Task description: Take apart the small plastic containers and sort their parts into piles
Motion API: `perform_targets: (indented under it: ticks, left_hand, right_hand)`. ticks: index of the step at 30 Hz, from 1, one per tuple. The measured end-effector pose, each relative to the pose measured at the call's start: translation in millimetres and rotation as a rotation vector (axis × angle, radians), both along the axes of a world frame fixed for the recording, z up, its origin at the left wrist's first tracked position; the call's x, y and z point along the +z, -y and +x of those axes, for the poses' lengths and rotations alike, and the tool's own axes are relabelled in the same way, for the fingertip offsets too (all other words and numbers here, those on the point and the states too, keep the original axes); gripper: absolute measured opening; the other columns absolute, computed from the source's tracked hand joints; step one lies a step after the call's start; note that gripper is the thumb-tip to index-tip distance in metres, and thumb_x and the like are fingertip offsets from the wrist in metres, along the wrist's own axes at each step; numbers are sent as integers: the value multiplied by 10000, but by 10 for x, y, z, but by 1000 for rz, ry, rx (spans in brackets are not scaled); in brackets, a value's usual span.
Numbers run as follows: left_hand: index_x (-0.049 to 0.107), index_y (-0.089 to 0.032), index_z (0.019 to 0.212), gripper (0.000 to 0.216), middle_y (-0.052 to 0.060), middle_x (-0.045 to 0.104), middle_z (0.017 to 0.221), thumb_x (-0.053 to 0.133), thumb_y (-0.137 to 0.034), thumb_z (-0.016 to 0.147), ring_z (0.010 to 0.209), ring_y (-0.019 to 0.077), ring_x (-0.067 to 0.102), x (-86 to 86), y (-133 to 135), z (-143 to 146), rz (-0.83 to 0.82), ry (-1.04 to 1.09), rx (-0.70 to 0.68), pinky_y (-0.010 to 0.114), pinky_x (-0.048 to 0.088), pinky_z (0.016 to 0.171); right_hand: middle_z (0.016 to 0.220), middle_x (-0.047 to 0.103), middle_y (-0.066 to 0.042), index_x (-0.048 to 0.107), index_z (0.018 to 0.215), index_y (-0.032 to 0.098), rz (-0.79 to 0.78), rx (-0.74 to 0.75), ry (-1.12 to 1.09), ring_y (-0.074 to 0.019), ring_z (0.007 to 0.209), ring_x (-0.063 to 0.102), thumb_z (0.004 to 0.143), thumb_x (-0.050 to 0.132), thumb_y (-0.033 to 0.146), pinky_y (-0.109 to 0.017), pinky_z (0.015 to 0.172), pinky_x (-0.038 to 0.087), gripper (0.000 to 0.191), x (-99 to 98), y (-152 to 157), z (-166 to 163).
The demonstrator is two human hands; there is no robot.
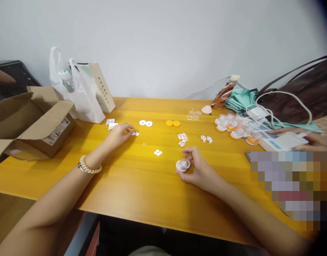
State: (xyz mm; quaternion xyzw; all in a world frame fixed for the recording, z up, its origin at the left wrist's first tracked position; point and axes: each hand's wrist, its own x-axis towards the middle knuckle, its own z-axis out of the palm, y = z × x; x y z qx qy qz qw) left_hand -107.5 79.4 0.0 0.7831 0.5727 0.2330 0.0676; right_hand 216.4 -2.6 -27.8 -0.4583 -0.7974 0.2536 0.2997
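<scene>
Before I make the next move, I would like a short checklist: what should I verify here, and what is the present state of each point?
1. Right hand has thumb and fingers around the clear-domed piece: ok.
2. Clear-domed piece lifted off the table: cannot tell.
3. Left hand touching the small white pieces at its fingertips: cannot tell.
4. Yellow rings paired side by side: ok.
5. Other person's hand clear of the right hand: ok.
6. Cardboard box closed: not ok, flaps open.

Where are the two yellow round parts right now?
In the head view, the yellow parts lie side by side near mid-frame on the table, right of the two white rings and beyond the white spoked pieces.
</scene>
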Motion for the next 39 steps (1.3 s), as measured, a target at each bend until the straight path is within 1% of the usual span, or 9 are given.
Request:
perform_targets:
  ticks: [4,8,11,13,16,19,27,33,39]
  left_hand:
    - [611,-175,919,194,58,637,882,471,-299,866,781,164,601,104,298,296,144,77,-119,289,479,728]
    - [568,-171,1057,244,80,622,967,490,-321,881,905,180,587,51,693,762,64,74,-404,319,468,827]
    - [517,-172,1139,436,107,605,1040,596,-436,801,953,221,573,-57,891,1053,-44,69,-477,355,475,817]
    - [542,-167,1075,455,93,627,948,627,-484,760,856,215,590,-109,936,1184,-120,111,-459,339,482,736]
    - [589,-168,836,345,35,626,723,628,-500,749,645,165,566,-145,907,1297,-243,190,-397,280,437,593]
    - [563,-165,684,324,-5,585,606,638,-477,736,555,130,522,-173,865,1345,-326,297,-342,236,371,514]
    - [559,-149,676,138,-43,531,549,609,-275,701,516,97,483,-282,898,1351,-316,434,-305,195,331,485]
    - [572,-125,707,279,-16,554,612,644,-395,695,558,103,477,-363,849,1321,-294,581,-228,204,359,521]
    - [587,-106,676,319,-28,483,567,660,-416,697,521,77,399,-352,864,1296,-402,625,-341,197,301,490]
  right_hand:
    - [844,497,-26,389,985,221,-71,-14,36,-181,724,521,692,660,367,-326,654,453,424,-28,-22,5]
    - [711,515,22,411,889,227,-143,-17,-28,-130,574,476,741,618,407,-266,543,401,311,-18,-47,-40]
    - [634,496,42,433,788,223,-167,-35,-85,-111,525,429,739,620,433,-243,498,359,285,-15,-33,-101]
    - [604,480,52,428,754,223,-187,-51,-153,-103,510,409,730,627,452,-232,484,342,305,-23,-13,-140]
    - [603,492,54,422,734,221,-204,-68,-247,-99,513,411,717,640,467,-225,484,335,330,-53,11,-186]
    - [600,499,55,417,712,216,-208,-84,-295,-101,530,426,696,661,464,-223,500,340,348,-90,6,-212]
    - [545,522,63,435,697,215,-148,-140,-175,-103,493,452,648,674,468,-212,477,319,352,-17,-124,-317]
    - [554,525,60,435,709,218,-90,-73,-184,-103,495,457,694,613,445,-214,482,332,289,129,-139,-430]
    - [615,492,56,428,757,214,-48,35,-206,-95,524,438,741,583,405,-215,510,338,246,129,-55,-343]
